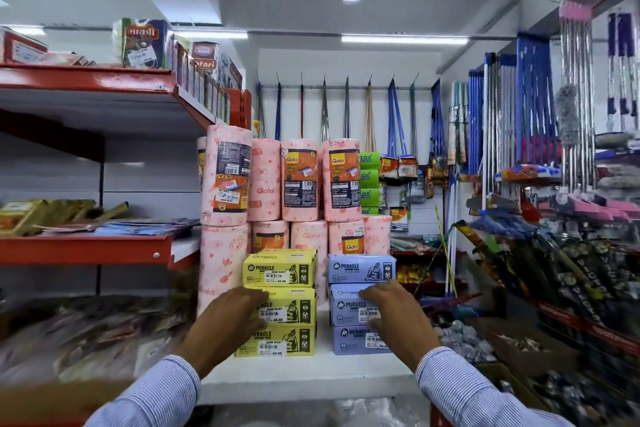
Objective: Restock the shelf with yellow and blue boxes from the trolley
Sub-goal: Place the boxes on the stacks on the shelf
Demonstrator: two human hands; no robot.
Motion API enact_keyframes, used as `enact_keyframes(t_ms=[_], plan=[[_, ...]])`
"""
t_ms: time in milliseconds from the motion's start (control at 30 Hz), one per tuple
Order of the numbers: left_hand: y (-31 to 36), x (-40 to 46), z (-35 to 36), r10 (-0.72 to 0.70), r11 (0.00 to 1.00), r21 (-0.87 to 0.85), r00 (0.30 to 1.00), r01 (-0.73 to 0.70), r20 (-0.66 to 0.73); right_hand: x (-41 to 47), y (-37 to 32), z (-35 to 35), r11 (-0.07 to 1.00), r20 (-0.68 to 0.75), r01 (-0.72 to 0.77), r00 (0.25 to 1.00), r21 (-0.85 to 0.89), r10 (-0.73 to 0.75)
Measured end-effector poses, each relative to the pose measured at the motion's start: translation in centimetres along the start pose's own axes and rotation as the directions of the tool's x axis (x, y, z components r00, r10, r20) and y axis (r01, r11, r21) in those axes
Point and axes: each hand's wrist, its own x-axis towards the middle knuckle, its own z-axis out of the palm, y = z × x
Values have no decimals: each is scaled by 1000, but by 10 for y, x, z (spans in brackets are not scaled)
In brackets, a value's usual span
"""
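Currently pressed open-palmed against two stacks on white shelf board [304,378], lower centre of frame: left hand [227,324] on yellow cardboard boxes [282,303], right hand [398,317] on blue cardboard boxes [358,303]. Stacks directly ahead, side by side, long axes running left-right. Nothing gripped.

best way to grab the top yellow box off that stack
Take the top yellow box by its two short ends, coming from the front. It lies flat and wide with its long face toward you, the left end is open, and a gap separates its right end from the blue stack. The kitchen towel rolls behind block that side.
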Motion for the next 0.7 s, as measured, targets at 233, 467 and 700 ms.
enact_keyframes(t_ms=[233, 467, 700], plan=[[-4, -18, 26, 105, 984, 155, 988, -88, -110, -33, -11, 10, 995, -63, 48, 997, -90, -53], [36, -96, 61, 194, 979, 87, 974, -185, -118, -127, -41, 16, 996, -14, 84, 996, -26, -84], [65, -212, 147, 180, 977, -141, 972, -159, 153, -260, -39, 80, 998, 305, -4, 952, 63, -15]])
